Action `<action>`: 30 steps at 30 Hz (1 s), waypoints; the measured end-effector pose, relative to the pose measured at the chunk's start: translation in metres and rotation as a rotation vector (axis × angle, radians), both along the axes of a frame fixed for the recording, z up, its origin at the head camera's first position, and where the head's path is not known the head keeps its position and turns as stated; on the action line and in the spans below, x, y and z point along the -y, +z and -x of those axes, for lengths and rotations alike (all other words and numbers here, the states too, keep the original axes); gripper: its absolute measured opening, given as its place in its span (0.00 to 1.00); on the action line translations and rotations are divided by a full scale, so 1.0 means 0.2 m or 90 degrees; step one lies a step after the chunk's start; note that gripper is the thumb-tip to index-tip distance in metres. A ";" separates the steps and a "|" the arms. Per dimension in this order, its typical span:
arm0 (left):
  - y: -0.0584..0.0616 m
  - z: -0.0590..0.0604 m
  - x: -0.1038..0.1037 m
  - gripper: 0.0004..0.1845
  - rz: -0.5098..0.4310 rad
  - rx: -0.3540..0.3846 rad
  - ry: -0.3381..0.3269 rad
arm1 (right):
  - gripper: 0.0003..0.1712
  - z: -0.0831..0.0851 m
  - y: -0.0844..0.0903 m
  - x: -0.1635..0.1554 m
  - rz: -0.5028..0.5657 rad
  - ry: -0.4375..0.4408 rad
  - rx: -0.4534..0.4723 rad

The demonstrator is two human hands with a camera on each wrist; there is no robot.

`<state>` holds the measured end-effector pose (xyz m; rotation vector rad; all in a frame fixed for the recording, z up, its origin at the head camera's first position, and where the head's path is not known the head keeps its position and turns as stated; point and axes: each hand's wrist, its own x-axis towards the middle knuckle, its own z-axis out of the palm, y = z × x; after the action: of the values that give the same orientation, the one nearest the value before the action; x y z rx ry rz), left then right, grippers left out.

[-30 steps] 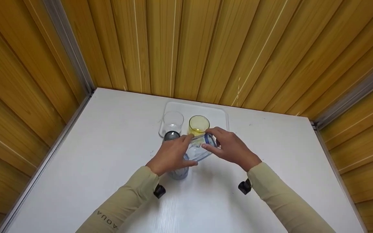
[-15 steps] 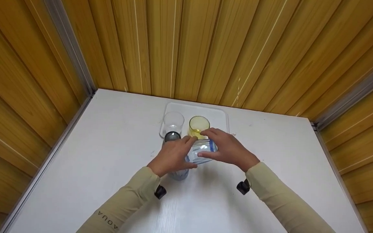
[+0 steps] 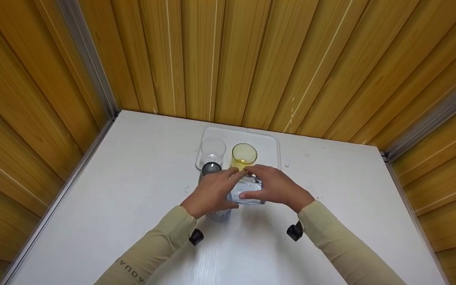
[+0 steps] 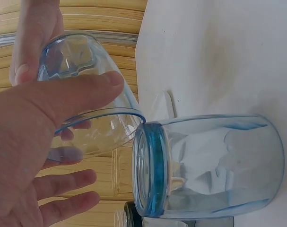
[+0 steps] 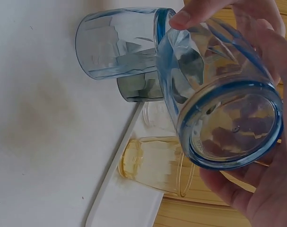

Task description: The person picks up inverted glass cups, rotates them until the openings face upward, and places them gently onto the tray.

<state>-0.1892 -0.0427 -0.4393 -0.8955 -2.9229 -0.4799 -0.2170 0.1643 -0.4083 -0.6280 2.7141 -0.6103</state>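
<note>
Holding a tilted glass (image 5: pixel 219 90) over a standing glass (image 4: pixel 209 165)

Holds the tilted glass just above and right of the standing glass, leaning its lower edge toward that thick-banded top; cannot tell whether touching or apart. Probably uses two hands because of slick, broad walls. Curls the right grip (image 3: pixel 278 188) round the base end, parted to the width of the glass. Spans the other end with the left grip (image 3: pixel 210 192), clamping it between thumb and fingers, probably to steady the mouth. Lets the standing glass rest unheld on the bench (image 3: pixel 133 166); cannot tell whether upright or inverted. Has a gray glass (image 3: pixel 211 168) just beyond the standing glass and, farther beyond, a tray (image 3: pixel 267 138) bearing a clear glass (image 3: pixel 213 150) and a yellow glass (image 3: pixel 244 155), perhaps for room.
</note>
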 end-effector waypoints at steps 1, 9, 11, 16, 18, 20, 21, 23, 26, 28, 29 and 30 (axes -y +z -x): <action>0.00 0.00 0.00 0.54 -0.001 -0.002 -0.002 | 0.50 0.00 0.00 0.00 0.004 -0.002 0.005; 0.02 0.00 -0.01 0.55 -0.003 -0.014 -0.002 | 0.50 0.01 -0.01 -0.01 0.029 -0.005 0.024; 0.02 0.00 -0.01 0.55 -0.002 -0.021 -0.003 | 0.50 0.01 -0.01 -0.02 0.030 0.004 0.018; 0.00 0.01 -0.01 0.56 -0.030 -0.038 -0.018 | 0.49 0.01 -0.01 -0.03 0.042 0.028 -0.007; 0.00 0.01 -0.01 0.56 -0.036 -0.030 -0.017 | 0.48 0.01 -0.02 -0.03 0.048 0.034 -0.014; 0.00 0.01 -0.01 0.56 -0.037 -0.016 -0.013 | 0.48 0.01 -0.03 -0.03 0.050 0.038 -0.019; 0.00 0.01 -0.01 0.56 -0.036 -0.007 -0.009 | 0.47 0.01 -0.03 -0.03 0.051 0.038 -0.019; 0.00 0.01 -0.01 0.57 -0.037 0.011 0.001 | 0.47 0.01 -0.03 -0.04 0.052 0.038 -0.020; 0.00 0.01 -0.01 0.57 -0.042 0.032 0.016 | 0.48 0.00 -0.02 -0.04 0.048 0.034 -0.019; 0.00 0.01 -0.01 0.57 -0.045 0.045 0.026 | 0.48 0.00 -0.02 -0.04 0.045 0.027 -0.015; 0.00 0.01 -0.01 0.57 -0.048 0.051 0.029 | 0.49 0.00 -0.01 -0.04 0.043 0.022 -0.012; 0.00 0.01 -0.01 0.57 -0.050 0.057 0.032 | 0.49 0.00 -0.01 -0.04 0.042 0.016 -0.007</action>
<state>-0.1921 -0.0417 -0.4400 -0.8099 -2.9732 -0.6428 -0.2168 0.1726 -0.4108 -0.6827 2.7014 -0.6938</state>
